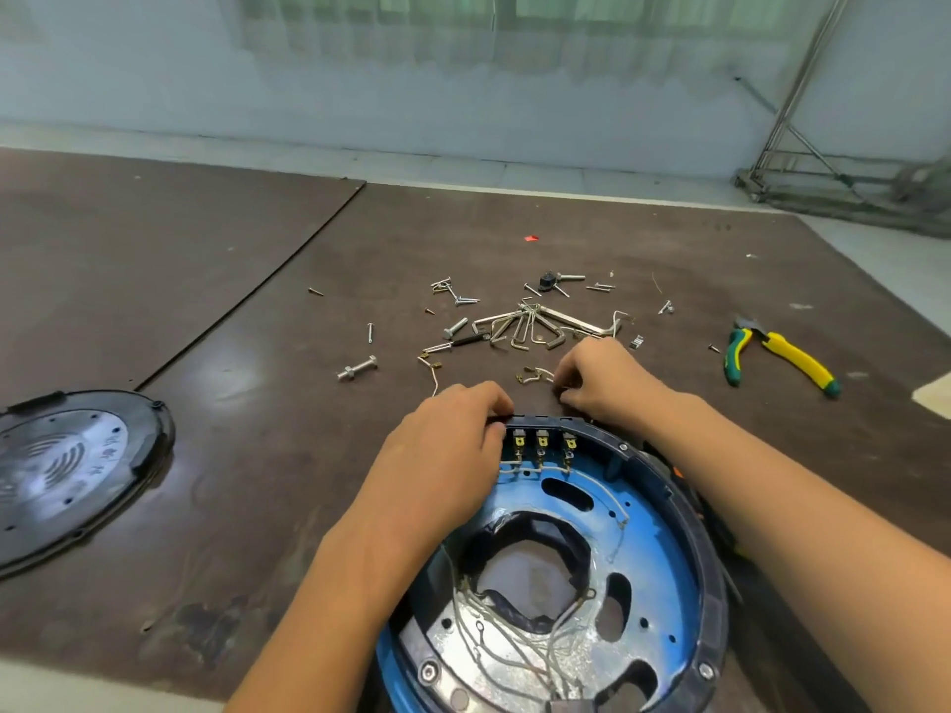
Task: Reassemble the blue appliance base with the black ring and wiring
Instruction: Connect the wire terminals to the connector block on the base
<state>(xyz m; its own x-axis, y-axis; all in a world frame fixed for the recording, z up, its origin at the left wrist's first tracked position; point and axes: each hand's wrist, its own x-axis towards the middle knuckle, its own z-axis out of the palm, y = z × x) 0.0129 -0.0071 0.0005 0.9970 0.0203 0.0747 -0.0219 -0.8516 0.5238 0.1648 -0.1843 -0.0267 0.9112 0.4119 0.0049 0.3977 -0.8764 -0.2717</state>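
The round blue appliance base (653,573) lies open side up at the near edge of the brown table, with a black ring (712,604) around its rim. White wires (520,645) run across its inside, and three brass terminals (541,444) stand at the far rim. My left hand (447,455) grips the far left rim of the black ring beside the terminals, fingers curled over the edge. Just beyond the rim, my right hand (607,378) pinches a thin wire with small connectors (535,375); the fingertips hide the grip.
Loose screws, bolts and hex keys (520,326) lie scattered beyond the hands. Yellow-green pliers (782,355) rest at the right. A round black cover plate (67,476) sits at the left edge. A seam (247,290) splits the table boards.
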